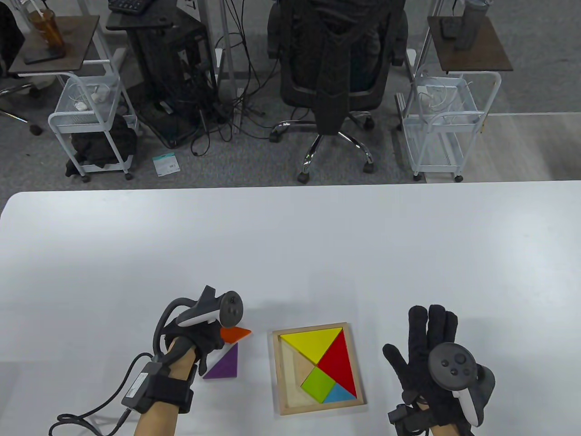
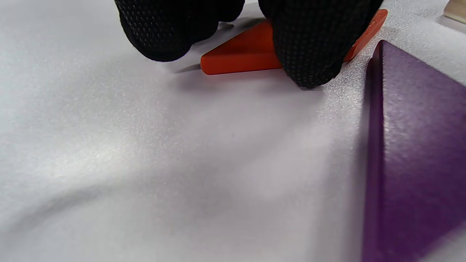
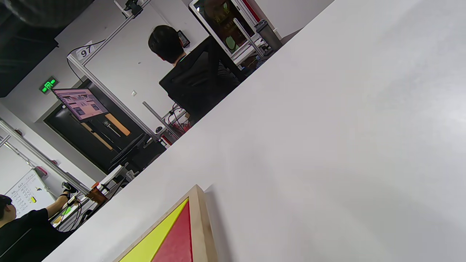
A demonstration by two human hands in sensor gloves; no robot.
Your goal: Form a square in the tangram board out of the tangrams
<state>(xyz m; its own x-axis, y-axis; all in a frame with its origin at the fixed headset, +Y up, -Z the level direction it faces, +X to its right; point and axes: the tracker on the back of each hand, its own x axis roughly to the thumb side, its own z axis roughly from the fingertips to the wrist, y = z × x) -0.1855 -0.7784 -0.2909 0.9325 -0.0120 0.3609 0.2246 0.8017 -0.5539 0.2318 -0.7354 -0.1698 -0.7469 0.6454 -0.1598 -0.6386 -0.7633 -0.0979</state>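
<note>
Orange wedge [image 1: 236, 334], half hidden under my left hand [image 1: 195, 338]: only its tapering tip shows from above, pointing right toward the board [image 1: 278, 363]. Up close from the left wrist, my curled fingertips [image 2: 309, 47] pinch this piece against the table [image 1: 290, 245], thumb side and finger side at its two edges, its long axis running left to right. Just below it lies the purple triangle [image 1: 223, 364], flat, its long edge slanting up to the right, its near corner cut off in the wrist view and partly covered by my hand from above.

On the board, the yellow [image 1: 313, 344] and red [image 1: 339, 363] big triangles, the green square [image 1: 320, 383] and the blue triangle [image 1: 338, 394] sit fitted; bare wood shows along its left side.

My right hand [image 1: 426, 354] rests right of the board, apart from it, fingers straight and spread, holding nothing. Its wrist camera catches only the board's corner; the fingers are out of frame.
</note>
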